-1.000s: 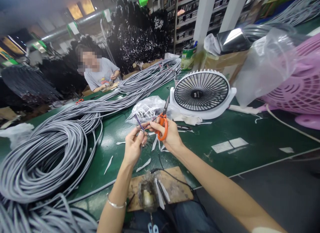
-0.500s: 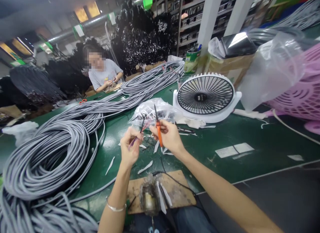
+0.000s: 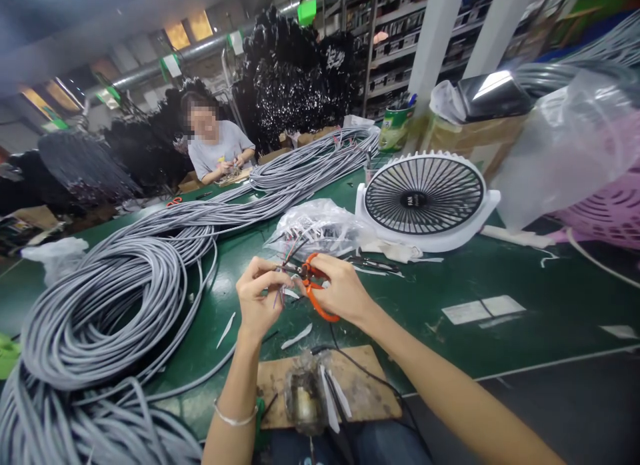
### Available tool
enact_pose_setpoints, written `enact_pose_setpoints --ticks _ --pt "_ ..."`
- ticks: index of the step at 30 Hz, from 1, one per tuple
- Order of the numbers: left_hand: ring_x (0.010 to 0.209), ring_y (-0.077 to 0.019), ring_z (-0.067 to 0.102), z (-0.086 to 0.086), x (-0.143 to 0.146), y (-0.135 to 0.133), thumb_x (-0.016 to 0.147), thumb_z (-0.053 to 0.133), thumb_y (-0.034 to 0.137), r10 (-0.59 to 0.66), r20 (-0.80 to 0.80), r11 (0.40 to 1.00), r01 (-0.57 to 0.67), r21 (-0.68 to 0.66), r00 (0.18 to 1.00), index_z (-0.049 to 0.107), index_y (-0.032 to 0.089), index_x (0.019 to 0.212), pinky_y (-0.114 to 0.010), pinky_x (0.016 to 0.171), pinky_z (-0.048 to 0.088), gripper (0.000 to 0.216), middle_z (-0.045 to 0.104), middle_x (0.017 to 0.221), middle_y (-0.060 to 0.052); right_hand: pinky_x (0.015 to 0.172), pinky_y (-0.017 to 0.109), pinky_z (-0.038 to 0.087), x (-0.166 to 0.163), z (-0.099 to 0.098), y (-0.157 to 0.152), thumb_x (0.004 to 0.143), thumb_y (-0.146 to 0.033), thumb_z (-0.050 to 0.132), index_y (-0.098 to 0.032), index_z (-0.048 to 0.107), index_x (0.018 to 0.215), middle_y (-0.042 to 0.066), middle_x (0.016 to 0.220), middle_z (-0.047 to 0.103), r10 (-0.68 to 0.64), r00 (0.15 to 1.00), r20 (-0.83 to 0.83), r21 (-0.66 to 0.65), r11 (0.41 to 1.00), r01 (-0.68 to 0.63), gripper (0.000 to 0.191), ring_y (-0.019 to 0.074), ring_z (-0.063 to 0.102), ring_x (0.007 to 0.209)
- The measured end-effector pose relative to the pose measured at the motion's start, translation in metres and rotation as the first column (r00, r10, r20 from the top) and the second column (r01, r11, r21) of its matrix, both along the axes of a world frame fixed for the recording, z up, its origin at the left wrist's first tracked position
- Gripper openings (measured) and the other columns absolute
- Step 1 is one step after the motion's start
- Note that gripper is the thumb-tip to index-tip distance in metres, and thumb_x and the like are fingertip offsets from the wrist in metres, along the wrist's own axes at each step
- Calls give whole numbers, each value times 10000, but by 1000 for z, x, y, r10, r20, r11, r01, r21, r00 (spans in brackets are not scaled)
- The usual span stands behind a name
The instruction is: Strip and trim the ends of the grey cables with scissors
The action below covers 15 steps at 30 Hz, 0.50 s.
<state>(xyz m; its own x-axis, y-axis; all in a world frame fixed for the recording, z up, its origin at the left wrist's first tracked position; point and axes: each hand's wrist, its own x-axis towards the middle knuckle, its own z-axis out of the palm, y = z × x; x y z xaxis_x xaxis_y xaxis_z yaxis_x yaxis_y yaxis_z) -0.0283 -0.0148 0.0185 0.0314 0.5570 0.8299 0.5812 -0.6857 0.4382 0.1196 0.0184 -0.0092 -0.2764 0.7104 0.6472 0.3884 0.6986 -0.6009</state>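
Fine coloured wires (image 3: 291, 252) stick up from the pinched fingers of my left hand (image 3: 261, 297). My right hand (image 3: 345, 288) grips orange-handled scissors (image 3: 320, 304), whose handles are spread and whose blades point left to the wires at my left fingertips. Whether the blades touch the wires I cannot tell. A grey cable (image 3: 223, 365) runs from the big coil towards my left wrist. Beneath my hands, white paper-like strips (image 3: 297, 336) and small scraps lie on the green table.
Coiled grey cable (image 3: 105, 318) covers the table's left side. A white fan (image 3: 423, 202) stands behind my right hand, beside a clear plastic bag (image 3: 317, 228). Close to me, a wooden board (image 3: 373, 385) carries a grimy metal device (image 3: 306, 395). A co-worker (image 3: 220, 148) sits across the table.
The scissors have swung from pointing upright to pointing left, and their handles have spread. Their blades now meet the area of the wires in my left hand. The view has shifted slightly.
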Motion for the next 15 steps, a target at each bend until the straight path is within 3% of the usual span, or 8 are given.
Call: enact_pose_setpoints --ticks 7,15 --pt "538 -69 529 5 -4 -1 582 454 -27 -29 7 998 30 -52 1000 591 166 487 -153 453 362 255 521 621 16 566 218 349 7 1 -2 653 -124 545 -171 544 656 21 642 564 -100 982 161 113 990 82 47 134 496 582" --pt "521 -80 527 5 -6 4 681 559 81 -114 153 975 141 -172 982 580 164 468 -171 479 409 230 530 560 9 492 205 270 5 -3 -4 663 -153 527 -169 478 531 -20 510 499 -117 983 141 137 986 98 142 85 390 459"
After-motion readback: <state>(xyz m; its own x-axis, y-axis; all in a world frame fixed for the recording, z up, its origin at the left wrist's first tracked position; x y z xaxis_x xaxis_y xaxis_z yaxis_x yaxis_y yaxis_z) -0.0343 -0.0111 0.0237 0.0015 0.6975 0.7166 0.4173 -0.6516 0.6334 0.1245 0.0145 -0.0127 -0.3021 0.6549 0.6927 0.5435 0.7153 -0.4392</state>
